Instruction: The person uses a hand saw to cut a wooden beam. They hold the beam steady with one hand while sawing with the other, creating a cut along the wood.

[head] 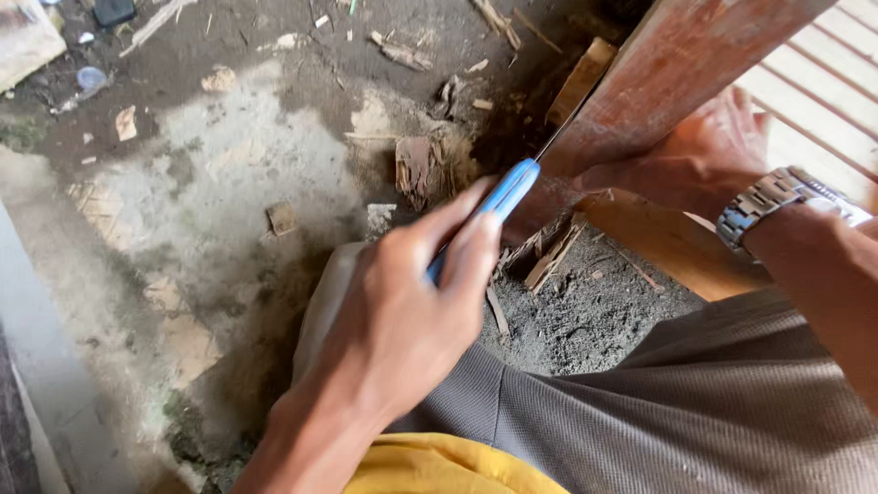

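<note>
My left hand (pixel 402 311) is closed around a blue-handled knife (pixel 508 187). Its thin blade lies along the edge of a reddish wooden beam (pixel 677 64) that slants up to the right. Behind the lower end of that beam, my right hand (pixel 713 151), with a metal wristwatch (pixel 773 197) on its wrist, grips the wood. A lighter orange-brown plank (pixel 668 242) lies just below the beam, above my grey trouser leg (pixel 695 402).
The dirt and concrete floor (pixel 238 155) is strewn with wood chips, splinters (pixel 416 169) and scraps. Pale wooden slats (pixel 823 82) fill the top right corner. A concrete edge (pixel 37 348) runs along the lower left. A flattened plastic bottle (pixel 87 82) lies at the top left.
</note>
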